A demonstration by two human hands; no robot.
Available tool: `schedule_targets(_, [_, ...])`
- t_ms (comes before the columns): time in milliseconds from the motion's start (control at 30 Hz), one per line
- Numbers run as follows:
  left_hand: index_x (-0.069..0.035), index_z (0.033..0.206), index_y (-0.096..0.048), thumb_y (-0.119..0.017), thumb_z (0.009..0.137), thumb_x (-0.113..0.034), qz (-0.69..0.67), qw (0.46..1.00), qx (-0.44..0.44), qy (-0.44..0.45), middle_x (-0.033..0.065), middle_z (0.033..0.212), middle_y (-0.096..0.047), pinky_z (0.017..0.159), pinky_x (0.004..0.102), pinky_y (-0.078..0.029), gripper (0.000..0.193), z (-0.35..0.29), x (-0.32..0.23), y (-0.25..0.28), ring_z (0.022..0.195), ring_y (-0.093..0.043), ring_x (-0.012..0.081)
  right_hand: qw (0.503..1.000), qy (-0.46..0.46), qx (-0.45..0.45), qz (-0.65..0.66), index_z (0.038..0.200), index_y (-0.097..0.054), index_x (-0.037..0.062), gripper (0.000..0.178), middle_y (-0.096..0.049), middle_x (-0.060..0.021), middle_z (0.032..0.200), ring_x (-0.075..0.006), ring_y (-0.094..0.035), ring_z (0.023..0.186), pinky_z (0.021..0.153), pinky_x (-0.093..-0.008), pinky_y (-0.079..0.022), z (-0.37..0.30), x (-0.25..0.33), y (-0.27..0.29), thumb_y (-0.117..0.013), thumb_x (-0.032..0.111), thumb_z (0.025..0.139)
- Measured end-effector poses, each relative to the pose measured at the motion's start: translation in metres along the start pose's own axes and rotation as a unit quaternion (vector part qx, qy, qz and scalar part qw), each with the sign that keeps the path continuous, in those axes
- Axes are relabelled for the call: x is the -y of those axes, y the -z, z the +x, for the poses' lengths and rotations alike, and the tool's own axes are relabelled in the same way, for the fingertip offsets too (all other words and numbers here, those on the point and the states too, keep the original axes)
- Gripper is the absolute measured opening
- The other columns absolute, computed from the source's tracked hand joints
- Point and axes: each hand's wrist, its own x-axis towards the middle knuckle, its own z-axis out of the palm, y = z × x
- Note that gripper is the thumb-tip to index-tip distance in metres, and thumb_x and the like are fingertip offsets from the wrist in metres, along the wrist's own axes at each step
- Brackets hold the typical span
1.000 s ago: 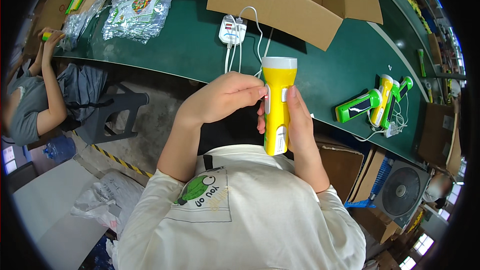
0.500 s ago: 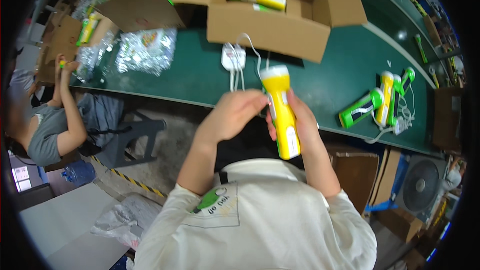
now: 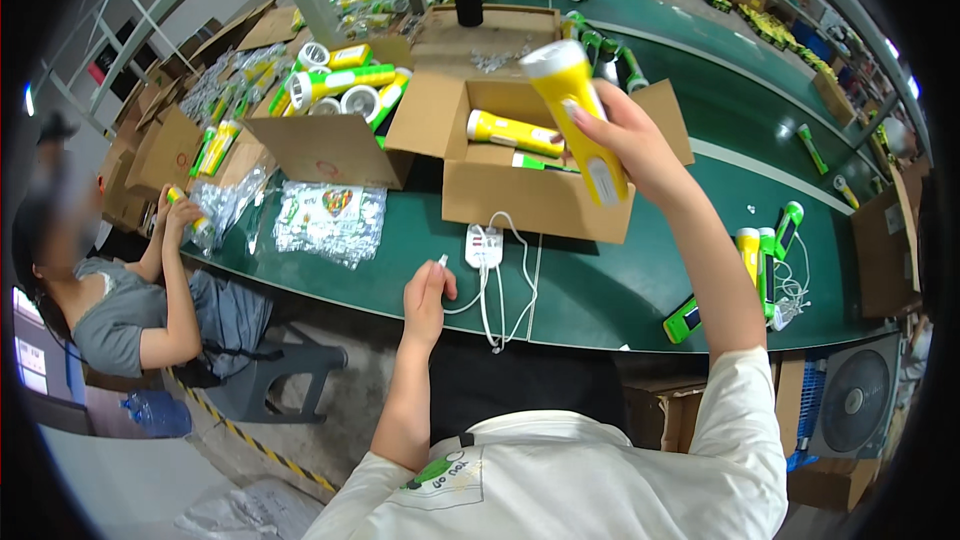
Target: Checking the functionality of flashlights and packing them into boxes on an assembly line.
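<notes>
A yellow flashlight with a white head (image 3: 575,100) is in my right hand (image 3: 640,145), raised over an open cardboard box (image 3: 530,208). Inside that box lie another yellow flashlight (image 3: 510,133) and a partly hidden green one (image 3: 545,161). Low near the table's front edge, my left hand (image 3: 425,300) is closed on a white cable, whose small plug (image 3: 443,260) sticks up from the fingertips. Beside this hand rests a white charging hub (image 3: 483,247) with several white cables running from it.
Plastic bags (image 3: 332,220) lie left of the hub. Behind them stands a box (image 3: 325,152) with several flashlights. At right, green and yellow flashlights (image 3: 767,265) lie with tangled cables. At far left a seated person (image 3: 135,315) handles a yellow flashlight.
My right hand has lifted the yellow flashlight away from my body, up over the box. My left hand has come off the flashlight and now pinches the cable. The view has tilted up.
</notes>
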Motion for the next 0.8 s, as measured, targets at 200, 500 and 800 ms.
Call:
schedule_targets(200, [-0.001, 0.069, -0.047, -0.036, 0.099, -0.026, -0.028, 0.999, 0.018, 0.013, 0.0032, 0.062, -0.048, 0.057, 0.0248, -0.036, 0.04, 0.004, -0.008, -0.003, 0.059, -0.043, 0.0105, 0.976, -0.166, 0.064, -0.129, 0.107, -0.056, 0.0019, 0.04, -0.062, -0.0052, 0.087, -0.0138, -0.061, 0.079, 0.069, -0.0312, -0.05, 0.088, -0.046, 0.035, -0.061, 0.036, 0.087])
schedule_targets(500, [-0.002, 0.064, -0.045, -0.037, 0.098, -0.029, 0.069, 0.997, 0.005, 0.031, 0.0037, 0.058, -0.046, 0.051, 0.0259, -0.034, 0.044, -0.001, -0.006, -0.005, 0.054, -0.042, 0.0114, 0.854, -0.16, 0.122, -0.48, 0.106, -0.061, 0.0, 0.045, -0.064, -0.0148, 0.092, -0.0265, -0.065, 0.079, 0.064, -0.0365, -0.054, 0.108, -0.075, 0.03, -0.065, 0.036, 0.08])
schedule_targets(800, [-0.002, 0.066, -0.041, -0.046, 0.093, -0.02, 0.244, 0.969, -0.018, -0.045, 0.0173, 0.061, -0.044, 0.054, 0.0441, -0.034, 0.033, 0.008, -0.011, -0.013, 0.06, -0.047, 0.0384, 0.682, -0.39, -0.207, -0.583, 0.126, -0.049, 0.0067, 0.05, -0.052, -0.0172, 0.128, -0.0352, -0.048, 0.121, 0.1, -0.0448, -0.037, 0.214, -0.128, 0.178, -0.052, 0.029, 0.081])
